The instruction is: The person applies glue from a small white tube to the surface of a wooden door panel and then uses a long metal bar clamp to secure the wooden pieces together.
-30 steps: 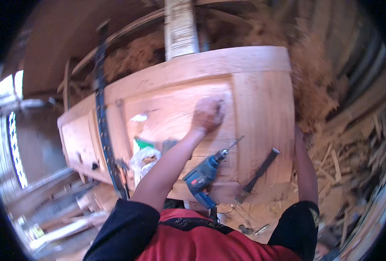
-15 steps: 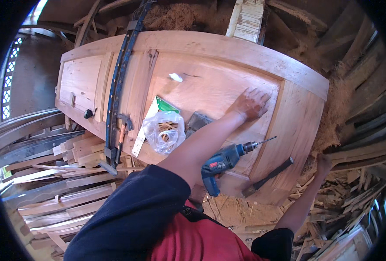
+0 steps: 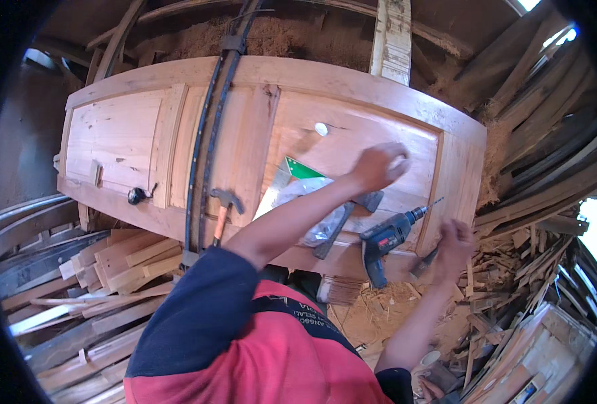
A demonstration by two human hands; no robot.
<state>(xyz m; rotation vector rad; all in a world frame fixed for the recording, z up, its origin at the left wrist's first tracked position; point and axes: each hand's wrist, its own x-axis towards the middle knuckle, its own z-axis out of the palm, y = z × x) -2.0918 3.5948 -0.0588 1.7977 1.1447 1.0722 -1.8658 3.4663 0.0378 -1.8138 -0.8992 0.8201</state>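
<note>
Timber in pinkish brown forms a long, framed panel [image 3: 244, 141] that lies flat across the view, with the person's hands at its right half. The left hand [image 3: 378, 168] is above the panel's right inset field, its forearm crossing over a crinkled, clear plastic bag [image 3: 301, 190]. Its fingers look curled, with something pale and blurred at their tips; whether they pinch it, I cannot tell. The right hand [image 3: 454, 249] is bent by the panel's near right corner, right at the end of a dark, narrow, flat-ended tool [image 3: 423, 262]; its fingers are blurred, and I cannot tell whether they close on it.

Between the two hands lies a blue power drill [image 3: 384, 237], its thin bit pointing right and its handle toward the person. Left of the drill are a dark grey, blocky object [image 3: 369, 201] and a dark, narrow bar [image 3: 333, 232]. A green, triangular plate [image 3: 304, 168] shows just beyond the bag, and a small white object [image 3: 321, 128] lies farther up. A blue-black clamp [image 3: 196, 161] spans the panel, with an orange-handled claw hammer [image 3: 222, 214] beside it and a small black tape measure [image 3: 136, 196] farther left. Stacked wooden offcuts [image 3: 126, 256] lie at the lower left.
</note>
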